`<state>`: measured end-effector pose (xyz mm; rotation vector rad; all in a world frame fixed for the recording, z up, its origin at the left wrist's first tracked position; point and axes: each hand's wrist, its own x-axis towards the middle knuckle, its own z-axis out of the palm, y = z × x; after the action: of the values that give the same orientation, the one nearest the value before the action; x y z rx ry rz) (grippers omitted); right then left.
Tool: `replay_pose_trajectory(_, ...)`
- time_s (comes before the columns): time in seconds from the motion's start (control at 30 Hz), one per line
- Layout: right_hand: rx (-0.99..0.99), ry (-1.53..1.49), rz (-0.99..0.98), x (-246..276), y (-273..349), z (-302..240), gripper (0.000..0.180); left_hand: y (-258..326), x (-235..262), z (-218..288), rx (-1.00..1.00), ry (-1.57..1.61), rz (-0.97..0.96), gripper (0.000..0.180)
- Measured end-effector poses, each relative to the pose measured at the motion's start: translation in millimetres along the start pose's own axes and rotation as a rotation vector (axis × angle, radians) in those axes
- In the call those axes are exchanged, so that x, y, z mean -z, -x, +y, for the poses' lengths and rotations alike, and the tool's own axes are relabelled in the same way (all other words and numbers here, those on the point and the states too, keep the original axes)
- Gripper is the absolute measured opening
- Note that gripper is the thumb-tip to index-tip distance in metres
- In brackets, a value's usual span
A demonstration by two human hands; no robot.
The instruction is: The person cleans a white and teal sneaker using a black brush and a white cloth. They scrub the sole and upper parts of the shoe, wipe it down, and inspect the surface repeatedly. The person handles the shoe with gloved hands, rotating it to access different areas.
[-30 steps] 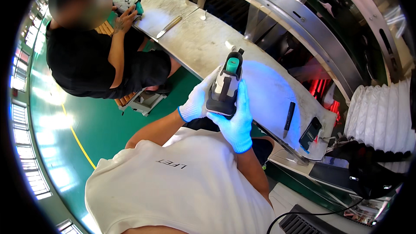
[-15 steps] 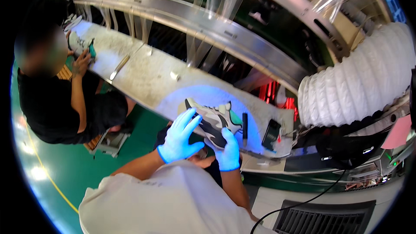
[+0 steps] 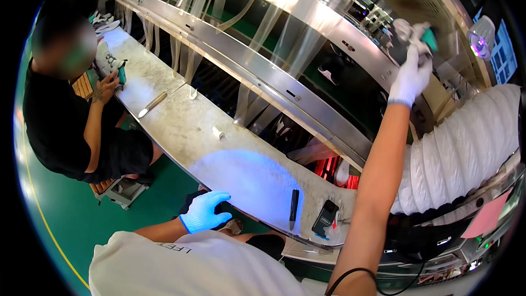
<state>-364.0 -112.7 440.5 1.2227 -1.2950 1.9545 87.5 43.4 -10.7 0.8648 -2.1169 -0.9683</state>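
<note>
Up at the far right, my gloved right hand (image 3: 411, 79) grips a sneaker (image 3: 401, 38) in grey and white with a teal heel. The arm is stretched out and the shoe, slightly blurred, is held high in front of the machine's upper ledge. My gloved left hand (image 3: 206, 212) is at the near edge of the worktable (image 3: 189, 137), its fingers apart and nothing in them. A blue-violet light patch falls on the tabletop beside it. To its right on the table lies a black pen-like tool (image 3: 294, 205).
A dark phone (image 3: 325, 219) lies at the table's right end, near a white ribbed duct (image 3: 455, 153). At left, a co-worker (image 3: 66, 120) holds another sneaker (image 3: 107, 60). A wooden-handled knife (image 3: 156, 101) and white scraps lie farther along. Clear strips (image 3: 257, 38) hang from the machine.
The sneaker has left the lit patch, lifted up and to the right by my right hand. My left hand has come off the shoe and moved down and left. The view has shifted.
</note>
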Motion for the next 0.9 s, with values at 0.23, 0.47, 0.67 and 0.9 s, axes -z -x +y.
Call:
replay_pose_trajectory(0.23, -0.089, -0.051, -0.552, 2, 203, -1, 0.014, -6, -25, -13, 0.125, 0.082, 0.095, 0.073)
replay_pose_trajectory(0.47, -0.546, 0.507, -0.623, 157, 388, 135, 0.046, -61, -22, -42, 0.085, -0.012, 0.046, 0.061)
replay_pose_trajectory(0.67, -0.635, 1.387, -0.215, 233, 351, 273, 0.084, -98, -45, -49, 0.013, -0.395, 0.124, 0.031)
replay_pose_trajectory(0.9, -0.771, 1.526, -0.781, 249, 363, 384, 0.094, -94, -43, -52, 0.065, -0.441, 0.075, 0.026)
